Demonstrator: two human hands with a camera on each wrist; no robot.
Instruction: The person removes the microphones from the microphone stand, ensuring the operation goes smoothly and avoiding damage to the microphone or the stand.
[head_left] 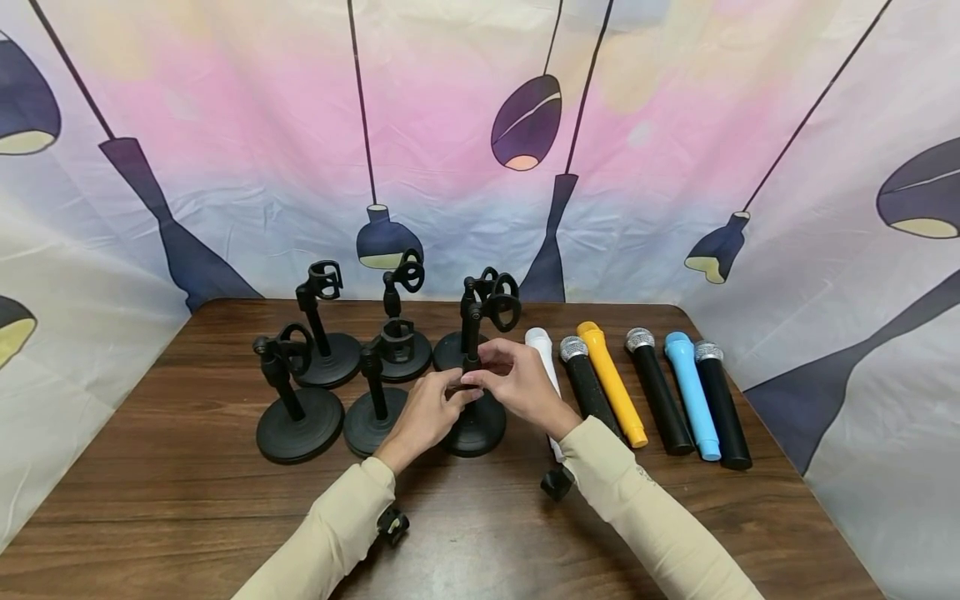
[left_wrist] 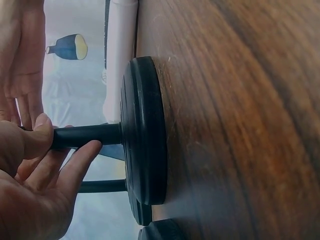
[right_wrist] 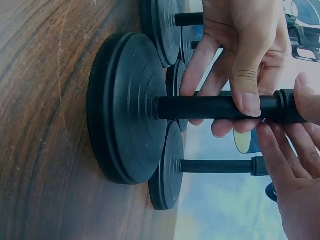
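Note:
A black desktop microphone stand [head_left: 477, 429] is upright on the table, with a round base and a ring-like clip on top. My left hand [head_left: 429, 410] pinches its pole [right_wrist: 200, 107] between thumb and fingers. Just above, my right hand [head_left: 525, 385] grips the thicker collar [right_wrist: 286, 105] with its thumb and fingers. Both hands nearly touch each other. In the left wrist view, the stand's base [left_wrist: 145, 130] lies flat on the wood. A white microphone [head_left: 540, 342] lies beside my right hand, partly hidden by it and the sleeve.
Several more black stands, among them one at the front left [head_left: 300, 425], stand left of and behind my hands. To the right lie a yellow microphone [head_left: 611, 383], a blue microphone [head_left: 692, 396] and several black ones [head_left: 660, 392]. A printed cloth [head_left: 450, 150] hangs behind the wooden table [head_left: 150, 492].

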